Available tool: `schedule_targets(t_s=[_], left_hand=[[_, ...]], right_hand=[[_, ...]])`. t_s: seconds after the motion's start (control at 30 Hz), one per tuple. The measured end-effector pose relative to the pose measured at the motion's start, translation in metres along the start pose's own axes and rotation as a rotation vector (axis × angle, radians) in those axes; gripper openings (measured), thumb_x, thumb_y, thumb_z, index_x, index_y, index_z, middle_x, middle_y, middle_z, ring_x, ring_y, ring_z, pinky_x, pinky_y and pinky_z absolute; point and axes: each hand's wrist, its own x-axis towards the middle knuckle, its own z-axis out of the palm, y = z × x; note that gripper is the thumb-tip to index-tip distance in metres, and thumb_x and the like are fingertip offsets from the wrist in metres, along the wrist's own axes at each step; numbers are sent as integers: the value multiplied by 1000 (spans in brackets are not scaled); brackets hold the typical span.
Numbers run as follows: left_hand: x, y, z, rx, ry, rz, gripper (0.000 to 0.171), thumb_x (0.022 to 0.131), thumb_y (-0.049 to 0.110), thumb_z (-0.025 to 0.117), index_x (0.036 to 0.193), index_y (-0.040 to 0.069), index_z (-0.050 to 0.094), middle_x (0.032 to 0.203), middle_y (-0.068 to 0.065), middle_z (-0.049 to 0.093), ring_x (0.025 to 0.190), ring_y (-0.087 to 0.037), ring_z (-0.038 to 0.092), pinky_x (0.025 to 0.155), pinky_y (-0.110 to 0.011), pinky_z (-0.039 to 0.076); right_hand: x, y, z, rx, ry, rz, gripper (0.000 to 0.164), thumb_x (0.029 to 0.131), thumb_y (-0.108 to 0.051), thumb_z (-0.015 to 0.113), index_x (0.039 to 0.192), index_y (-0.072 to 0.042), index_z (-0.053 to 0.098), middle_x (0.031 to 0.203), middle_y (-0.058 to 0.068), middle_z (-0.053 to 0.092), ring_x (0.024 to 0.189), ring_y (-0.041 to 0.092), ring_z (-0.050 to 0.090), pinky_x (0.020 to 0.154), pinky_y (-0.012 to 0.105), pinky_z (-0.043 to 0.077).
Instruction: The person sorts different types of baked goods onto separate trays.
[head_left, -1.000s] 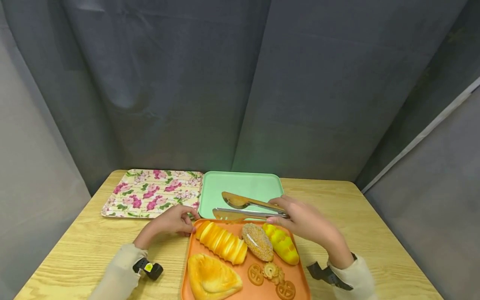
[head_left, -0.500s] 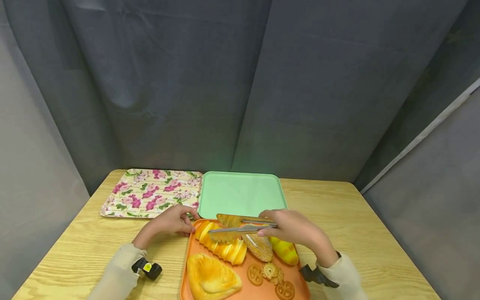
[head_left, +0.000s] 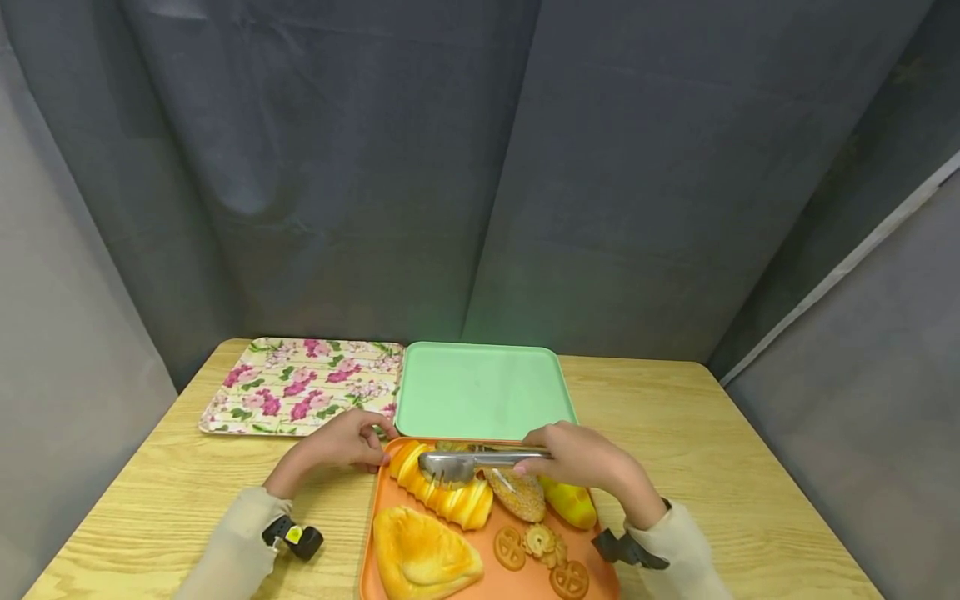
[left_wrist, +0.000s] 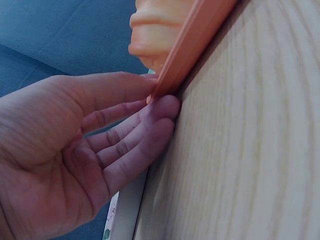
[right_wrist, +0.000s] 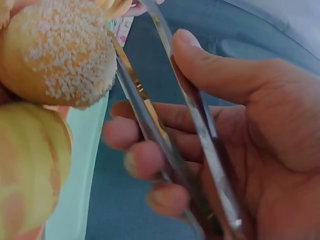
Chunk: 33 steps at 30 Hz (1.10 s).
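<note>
My right hand [head_left: 581,458] grips metal tongs [head_left: 498,457], thumb on one arm and fingers curled round the other, as the right wrist view shows. The tongs' spread ends stand at the far end of a ridged, striped bread roll [head_left: 450,498]; whether they touch it I cannot tell. My left hand [head_left: 345,443] pinches the far left corner of the orange tray [left_wrist: 187,50], thumb at the rim and fingertips against its side. Beside the striped roll lie a crumb-coated bun [right_wrist: 65,55] and a yellow bread [head_left: 568,503], both partly behind my right hand.
A folded, golden pastry [head_left: 423,554] and several small cookies [head_left: 510,548] lie nearer on the orange tray. Behind it are a green tray [head_left: 483,392] and a floral tray [head_left: 307,387]. Grey curtains [head_left: 360,167] enclose the wooden table [head_left: 660,408].
My right hand has brought the tongs nearer, from over the green tray to the striped roll, and turned them so one arm mostly covers the other. My left hand stays at the tray corner.
</note>
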Motion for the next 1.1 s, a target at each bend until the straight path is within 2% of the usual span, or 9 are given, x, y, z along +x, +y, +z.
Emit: schedule_targets(t_s=[0.07,0.13,0.4,0.67,0.7,0.8,0.9,1.03,1.1], left_hand=[[0,0,0,-2,2,-4,28,89,8,76,114,1,69,76,-12,73,64,-18,68,54,-30,51],[0,0,0,0,3,-6,27,89,8,76,114,0,69,76,-11,73,64,-18,68,55,-30,52],[0,-1,-1,12,2,2,27,88,5,74,115,-1,69,75,-10,74,63,-17,68,54,-28,51],[0,-2,0,24,0,14,32,84,-4,67,115,1,69,74,-9,72,61,-16,63,52,-25,46],[0,-2,0,14,0,11,34,83,-5,67,117,-1,68,74,-10,72,62,-16,64,53,-25,48],[1,-1,0,-23,1,-9,37,84,-5,68,121,-4,66,76,-11,73,65,-16,68,58,-28,57],[1,-1,0,-57,-4,-18,37,86,-4,71,122,-7,64,79,-14,74,68,-18,71,63,-32,61],[2,-3,0,-31,-11,2,31,87,2,75,117,-5,67,78,-14,75,66,-20,71,59,-31,58],[2,-3,0,-16,-13,10,30,87,4,76,115,-4,69,76,-13,75,64,-21,71,56,-30,56]], right_hand=[[1,1,0,5,12,-12,27,101,-33,64,81,-15,65,63,-11,42,55,1,35,56,20,33],[2,2,1,11,32,-32,26,101,-33,65,81,-16,67,62,-12,43,53,1,34,54,19,32],[6,6,2,-26,103,-85,19,98,-34,69,97,-17,80,79,-4,74,53,-3,40,53,18,35],[3,10,-2,-22,168,-99,30,97,-38,69,110,-14,81,99,1,80,49,-4,37,58,19,40],[2,10,-4,-28,181,-97,28,97,-38,69,106,-15,81,92,-1,79,49,-5,35,57,19,38],[-1,10,-9,-39,226,-98,23,97,-36,70,83,-18,76,62,-11,60,47,-3,25,52,17,28],[-4,11,-15,-38,263,-92,25,97,-37,70,76,-24,67,55,-13,33,47,-3,22,50,17,21],[-8,15,-20,-33,319,-67,21,97,-41,69,97,-22,79,67,-11,63,49,-3,32,50,18,29],[-9,18,-22,-34,344,-58,23,96,-41,70,100,-20,79,73,-7,69,51,-2,34,51,19,31]])
